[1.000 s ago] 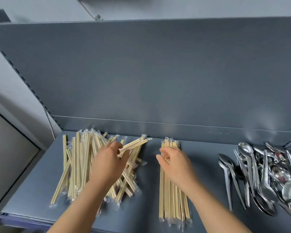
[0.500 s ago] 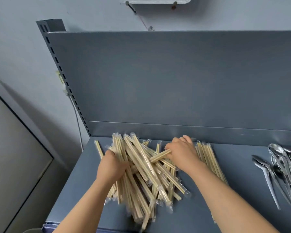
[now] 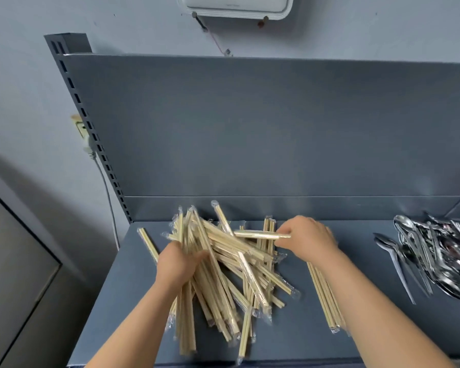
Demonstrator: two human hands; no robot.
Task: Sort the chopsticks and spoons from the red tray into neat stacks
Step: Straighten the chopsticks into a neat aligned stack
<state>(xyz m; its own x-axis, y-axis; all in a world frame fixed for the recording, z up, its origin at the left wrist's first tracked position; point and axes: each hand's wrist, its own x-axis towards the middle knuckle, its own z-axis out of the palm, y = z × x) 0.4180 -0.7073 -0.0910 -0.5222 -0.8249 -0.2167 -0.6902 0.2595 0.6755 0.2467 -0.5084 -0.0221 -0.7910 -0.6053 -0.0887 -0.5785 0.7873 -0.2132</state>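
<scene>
Chopsticks (image 3: pixel 231 251), wood in clear sleeves: left grip (image 3: pixel 177 264) clutches several, right grip (image 3: pixel 307 240) pinches one.

You're at retail gondola shelving, so a shop or stockroom: grey steel shelf (image 3: pixel 112 301), flat back panel (image 3: pixel 276 123), slotted upright (image 3: pixel 91 134) on its left edge. Bulk plastic-wrapped disposable chopsticks (image 3: pixel 231 261) and heaped metal spoons (image 3: pixel 436 256) suggest catering supply. Plain painted wall (image 3: pixel 24 88), socket (image 3: pixel 79 128), plug (image 3: pixel 88 147).

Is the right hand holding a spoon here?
No, the right hand pinches a wrapped chopstick pair over the loose pile; the spoons lie untouched at the right.
</scene>
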